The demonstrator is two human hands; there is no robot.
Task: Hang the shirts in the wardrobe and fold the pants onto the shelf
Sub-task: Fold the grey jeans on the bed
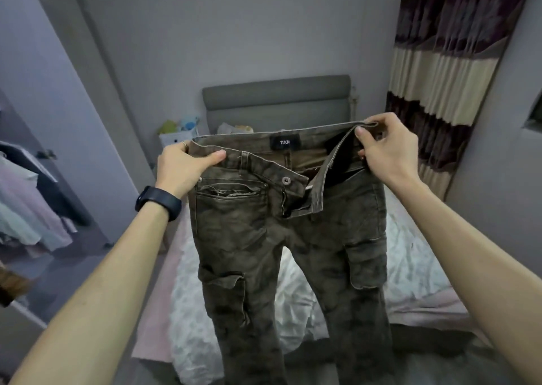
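A pair of washed brown-grey cargo pants (264, 238) hangs in front of me over the bed, front side toward me, fly unbuttoned and open. My left hand (183, 167) grips the waistband at its left end, thumb on the front. My right hand (384, 150) pinches the waistband at its right end, holding that side a little higher. Both legs hang straight down, with flap pockets on the thighs. The hems run out of view below.
A bed (410, 255) with a rumpled white cover and grey headboard (275, 100) stands straight ahead. The open wardrobe (26, 197) at left holds hung shirts. A striped curtain (440, 70) hangs at right. Soft toys sit on a small white stand (176, 136) beside the headboard.
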